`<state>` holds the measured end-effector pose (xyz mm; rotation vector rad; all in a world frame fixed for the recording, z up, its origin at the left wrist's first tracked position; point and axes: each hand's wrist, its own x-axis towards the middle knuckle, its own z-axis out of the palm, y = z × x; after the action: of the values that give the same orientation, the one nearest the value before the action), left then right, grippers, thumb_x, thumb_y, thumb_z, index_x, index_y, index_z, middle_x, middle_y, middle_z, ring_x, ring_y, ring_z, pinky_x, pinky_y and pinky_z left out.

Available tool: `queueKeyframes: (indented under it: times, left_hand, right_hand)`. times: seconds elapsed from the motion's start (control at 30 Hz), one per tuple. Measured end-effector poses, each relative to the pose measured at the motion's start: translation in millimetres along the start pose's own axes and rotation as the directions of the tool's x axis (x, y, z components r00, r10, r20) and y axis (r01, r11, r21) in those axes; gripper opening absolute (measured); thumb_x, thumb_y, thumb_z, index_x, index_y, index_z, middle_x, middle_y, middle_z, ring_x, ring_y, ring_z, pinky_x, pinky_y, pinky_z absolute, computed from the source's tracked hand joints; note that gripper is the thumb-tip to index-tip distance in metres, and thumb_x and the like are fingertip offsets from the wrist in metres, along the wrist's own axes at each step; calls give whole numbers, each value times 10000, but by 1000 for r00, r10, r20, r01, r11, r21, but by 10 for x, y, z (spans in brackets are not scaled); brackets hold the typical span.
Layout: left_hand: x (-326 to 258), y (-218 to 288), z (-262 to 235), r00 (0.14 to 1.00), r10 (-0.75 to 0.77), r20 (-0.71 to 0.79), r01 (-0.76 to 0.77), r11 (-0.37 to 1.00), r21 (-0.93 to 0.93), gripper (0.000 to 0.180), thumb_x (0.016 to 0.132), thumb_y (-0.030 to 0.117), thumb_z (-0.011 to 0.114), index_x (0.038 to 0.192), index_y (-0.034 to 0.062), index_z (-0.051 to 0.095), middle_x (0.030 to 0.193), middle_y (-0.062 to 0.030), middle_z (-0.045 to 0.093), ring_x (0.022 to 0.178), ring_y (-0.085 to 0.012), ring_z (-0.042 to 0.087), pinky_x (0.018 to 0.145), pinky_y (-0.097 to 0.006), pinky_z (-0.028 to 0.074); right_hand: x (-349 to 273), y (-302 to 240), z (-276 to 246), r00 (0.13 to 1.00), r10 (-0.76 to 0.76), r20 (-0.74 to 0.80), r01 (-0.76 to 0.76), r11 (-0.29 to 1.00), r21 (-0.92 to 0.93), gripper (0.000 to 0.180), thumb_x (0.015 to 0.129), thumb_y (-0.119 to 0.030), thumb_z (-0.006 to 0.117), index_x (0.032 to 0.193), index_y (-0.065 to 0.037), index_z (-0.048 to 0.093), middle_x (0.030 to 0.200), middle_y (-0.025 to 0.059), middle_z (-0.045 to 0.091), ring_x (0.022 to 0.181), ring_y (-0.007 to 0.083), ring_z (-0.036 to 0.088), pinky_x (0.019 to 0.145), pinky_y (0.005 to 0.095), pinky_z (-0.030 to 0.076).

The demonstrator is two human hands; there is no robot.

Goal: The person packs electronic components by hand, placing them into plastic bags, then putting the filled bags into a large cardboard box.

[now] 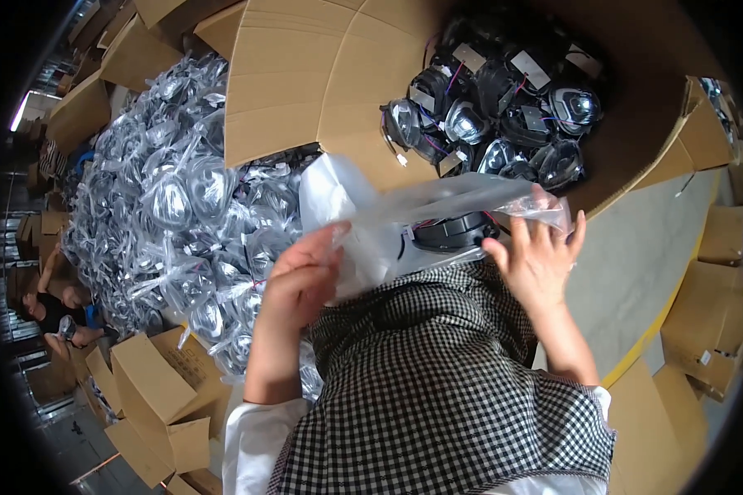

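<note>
Warehouse floor crowded with cardboard.
Grey concrete floor (636, 247) with a yellow line (660, 322) at right; flattened and stacked cardboard boxes (153, 388) at lower left and right edge; a bright strip light (18, 115) at upper left.

A big heap of bagged lamps (173, 206) fills the left, an open carton (305, 74) of unbagged black lamps (495, 124) sits ahead, small cartons (153, 388) lie lower left, more cartons (710, 322) line the grey floor (636, 264) at right.
</note>
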<state>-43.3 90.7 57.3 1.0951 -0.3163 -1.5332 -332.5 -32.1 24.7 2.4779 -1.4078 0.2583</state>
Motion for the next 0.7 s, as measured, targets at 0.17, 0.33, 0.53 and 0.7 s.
queueKeyframes:
  times: [0.17,0.33,0.53,0.7]
  left_hand:
    - [85,-66,148,633,666,396,-386,-172,906,358,735,-83,549,1080,-25,623,806,-37,537,727,-139,532,636,-235,445]
    - [236,-397,748,678,518,521,-726,582,367,346,954,260,511,1144,-19,587,1185,-141,588,1126,-258,536,964,-384,418]
    - [567,-873,682,689,389,612,160,742,-651,536,958,435,434,1241,-14,509,1351,-162,467,1302,-271,396,1090,-411,296]
    - [99,-408,598,894,233,384,-382,843,378,274,938,263,473,1015,20,575,1194,-151,555,1174,-254,515,1022,-394,374]
  right_hand:
    - [155,350,-675,828,-250,502,-6,890,455,569,760,-301,725,1257,-84,552,1142,53,577,894,179,577,681,285,462]
    - [232,-5,-907,993,-110,42,-99,-585,805,740,788,-154,720,1429,-84,356,1327,239,468,1112,340,563,917,405,443]
    - [192,-99,-570,763,-600,-241,-104,-482,870,510,851,-200,660,1309,-41,500,957,221,658,932,312,605,911,505,399]
    - [168,-306,-624,837,-400,-373,59,-612,788,483,834,-261,686,1235,-40,533,1005,245,638,1030,430,570,896,565,409]
